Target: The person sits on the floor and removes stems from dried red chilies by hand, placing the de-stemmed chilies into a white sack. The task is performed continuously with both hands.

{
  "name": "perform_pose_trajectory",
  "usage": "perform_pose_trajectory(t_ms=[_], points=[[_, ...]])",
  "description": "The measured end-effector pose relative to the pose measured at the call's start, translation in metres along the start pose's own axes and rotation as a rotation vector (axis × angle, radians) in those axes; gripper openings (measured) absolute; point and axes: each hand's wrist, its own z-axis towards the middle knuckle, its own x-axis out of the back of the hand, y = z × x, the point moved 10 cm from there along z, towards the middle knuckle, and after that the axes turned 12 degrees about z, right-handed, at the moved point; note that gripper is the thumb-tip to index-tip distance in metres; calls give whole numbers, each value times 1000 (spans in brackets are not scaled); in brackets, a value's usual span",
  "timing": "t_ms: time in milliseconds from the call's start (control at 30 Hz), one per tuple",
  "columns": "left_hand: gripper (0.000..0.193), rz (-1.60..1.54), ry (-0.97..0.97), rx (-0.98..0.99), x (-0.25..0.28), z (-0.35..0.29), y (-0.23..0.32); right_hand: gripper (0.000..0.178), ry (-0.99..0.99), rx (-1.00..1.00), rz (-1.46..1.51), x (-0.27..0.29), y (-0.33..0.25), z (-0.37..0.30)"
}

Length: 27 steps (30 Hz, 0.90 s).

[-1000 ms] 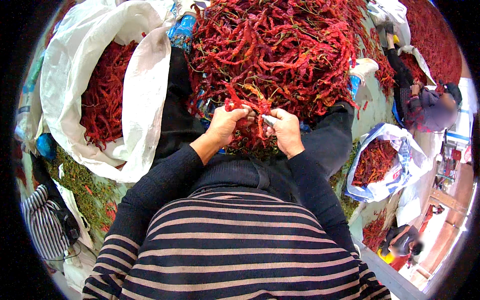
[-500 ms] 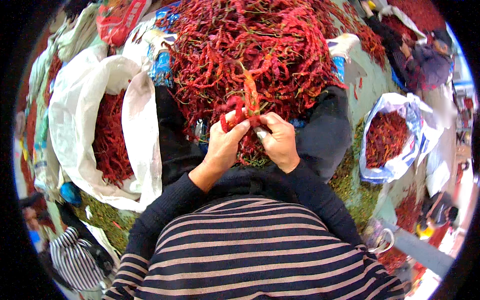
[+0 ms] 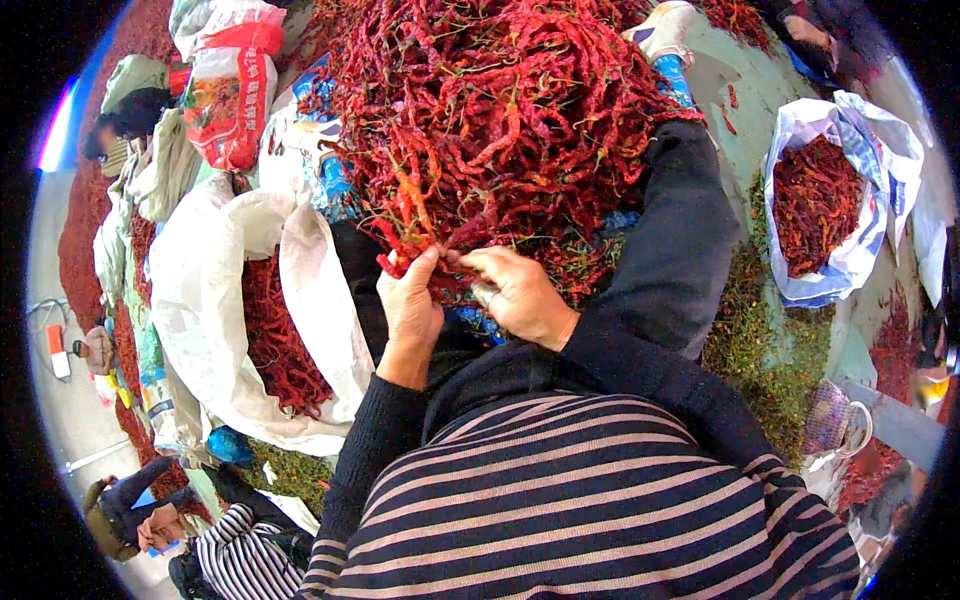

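A large heap of dried red chili peppers point(image 3: 500, 110) lies between my legs. At its near edge my left hand point(image 3: 409, 312) is closed round a few dried chilies point(image 3: 398, 252), one of them orange, which stick out past the thumb. My right hand point(image 3: 528, 300) is right beside it, thumb and forefinger pinched together at a dark red chili between the two hands. The right hand's lower fingers are curled, and what lies inside them is hidden.
To my left stands a white woven sack point(image 3: 215, 290) part-filled with chilies. A white and blue sack point(image 3: 790, 270) with chilies stands to the right. Greenish stem scraps point(image 3: 745, 365) cover the floor nearby. Other people sit around the edges, one in a striped top point(image 3: 250, 550) at lower left.
The view has swung left, so the sacks appear shifted right. My hands have come slightly left relative to my body, and the chilies in the left hand now lean toward the left sack.
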Motion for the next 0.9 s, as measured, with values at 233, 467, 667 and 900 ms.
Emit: perform_pose_trajectory(t_ms=[233,467,667,900], points=[[9,-41,11,104,14,-10,2,17,194,-911,775,18,112,-19],[13,57,-29,103,9,-20,0,11,261,-854,1008,5,123,-22],[8,85,-70,158,0,-28,-15,10,228,-777,837,20,123,-21],[7,246,-146,131,-15,-34,-29,12,-54,-102,-644,22,80,-3]])
